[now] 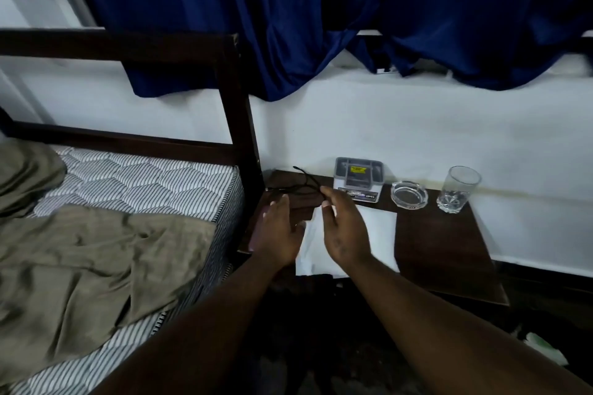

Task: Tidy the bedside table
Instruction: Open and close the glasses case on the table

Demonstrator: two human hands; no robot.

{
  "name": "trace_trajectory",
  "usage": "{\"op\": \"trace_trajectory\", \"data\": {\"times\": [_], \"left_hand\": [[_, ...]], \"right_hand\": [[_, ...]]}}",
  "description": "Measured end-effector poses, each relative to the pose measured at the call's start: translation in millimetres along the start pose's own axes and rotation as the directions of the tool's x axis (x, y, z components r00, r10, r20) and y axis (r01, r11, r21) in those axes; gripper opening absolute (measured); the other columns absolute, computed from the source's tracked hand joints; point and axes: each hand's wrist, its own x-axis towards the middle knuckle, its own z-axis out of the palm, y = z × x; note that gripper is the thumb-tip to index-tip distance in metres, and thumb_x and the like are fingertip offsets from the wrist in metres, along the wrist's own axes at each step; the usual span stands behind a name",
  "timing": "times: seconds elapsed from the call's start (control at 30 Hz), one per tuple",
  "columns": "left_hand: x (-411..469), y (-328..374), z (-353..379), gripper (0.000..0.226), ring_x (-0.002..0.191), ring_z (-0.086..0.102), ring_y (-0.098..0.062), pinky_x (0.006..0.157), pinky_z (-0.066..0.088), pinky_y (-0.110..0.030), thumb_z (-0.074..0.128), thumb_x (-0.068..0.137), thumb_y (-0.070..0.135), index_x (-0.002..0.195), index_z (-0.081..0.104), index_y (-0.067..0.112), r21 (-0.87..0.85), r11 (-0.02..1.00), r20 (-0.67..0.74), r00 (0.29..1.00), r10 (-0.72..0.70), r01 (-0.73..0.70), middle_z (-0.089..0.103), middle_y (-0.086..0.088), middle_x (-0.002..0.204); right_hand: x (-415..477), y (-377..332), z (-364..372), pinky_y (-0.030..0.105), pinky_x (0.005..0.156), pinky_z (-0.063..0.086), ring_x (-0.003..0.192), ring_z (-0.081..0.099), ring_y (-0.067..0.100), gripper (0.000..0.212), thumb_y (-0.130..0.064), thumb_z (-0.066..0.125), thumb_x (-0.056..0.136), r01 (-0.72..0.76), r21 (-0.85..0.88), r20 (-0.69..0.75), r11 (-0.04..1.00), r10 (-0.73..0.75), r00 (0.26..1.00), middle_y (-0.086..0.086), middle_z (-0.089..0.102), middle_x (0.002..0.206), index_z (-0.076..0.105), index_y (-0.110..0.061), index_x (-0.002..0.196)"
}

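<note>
Currently, the right hand (345,231) pinches a black cable (308,178) between thumb and forefinger above the rear left part of the bedside table (442,250). The left hand (279,228) hovers just beside it, fingers straight and relaxed, gripping nothing. A white sheet (382,234) lies under both hands; a box (357,179), ashtray (409,196) and tumbler (457,189) stand along the rear edge.
</note>
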Motion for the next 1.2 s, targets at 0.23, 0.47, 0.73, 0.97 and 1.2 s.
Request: {"op": "trace_trajectory", "data": {"times": [0.23,0.47,0.73,0.97,1.2], "left_hand": [[8.4,-65.6,-2.6,0.078,0.136,0.048,-0.036,0.113,0.040,-0.045,0.072,0.083,0.031,0.150,0.040,0.008,0.075,0.978,-0.124,0.975,-0.187,0.197,0.053,-0.019,0.146],[21.2,-89.6,11.9,0.073,0.117,0.060,-0.039,0.093,0.049,-0.046,0.071,0.080,0.049,0.142,0.049,0.017,0.070,0.965,-0.144,0.959,-0.243,0.255,0.061,-0.017,0.130],[28.4,-96.2,21.3,0.050,0.122,0.056,-0.038,0.101,0.041,-0.044,0.056,0.095,0.025,0.142,0.049,0.010,0.113,0.957,-0.137,0.958,-0.250,0.266,0.061,-0.018,0.134],[14.8,-87.5,13.8,0.056,0.120,0.059,-0.039,0.102,0.044,-0.042,0.065,0.090,0.025,0.142,0.052,0.007,0.016,0.970,-0.154,0.959,-0.238,0.243,0.065,-0.021,0.129],[-16.3,-58.4,5.2,0.044,0.100,0.067,-0.032,0.088,0.052,-0.041,0.072,0.080,0.028,0.120,0.065,0.012,-0.049,0.997,-0.104,0.992,-0.068,0.063,0.073,-0.010,0.105]], "right_hand": [[-4.3,-6.8,82.7,0.030,0.110,0.042,0.130,0.054,0.020,0.037,-0.019,0.046,0.103,-0.145,-0.003,0.151,0.989,0.143,0.978,0.003,0.059,0.141,0.058,-0.014,0.138],[-8.9,5.8,127.9,0.031,0.101,0.046,0.118,0.061,0.023,0.033,-0.018,0.046,0.101,-0.305,-0.035,0.242,0.952,0.305,0.921,0.005,0.066,0.128,0.061,-0.017,0.131],[-20.0,6.9,140.8,0.033,0.104,0.047,0.118,0.062,0.022,0.033,-0.018,0.046,0.102,-0.383,0.003,0.321,0.924,0.362,0.875,0.005,0.067,0.128,0.062,-0.016,0.131],[-26.3,-0.3,130.3,0.030,0.108,0.045,0.122,0.061,0.021,0.036,-0.019,0.048,0.101,-0.461,0.089,0.331,0.883,0.411,0.850,0.004,0.066,0.133,0.060,-0.016,0.135],[-25.7,10.0,93.2,0.037,0.103,0.049,0.114,0.064,0.026,0.032,-0.022,0.054,0.099,-0.580,0.222,0.238,0.784,0.533,0.812,0.005,0.069,0.122,0.059,-0.017,0.131]]}}
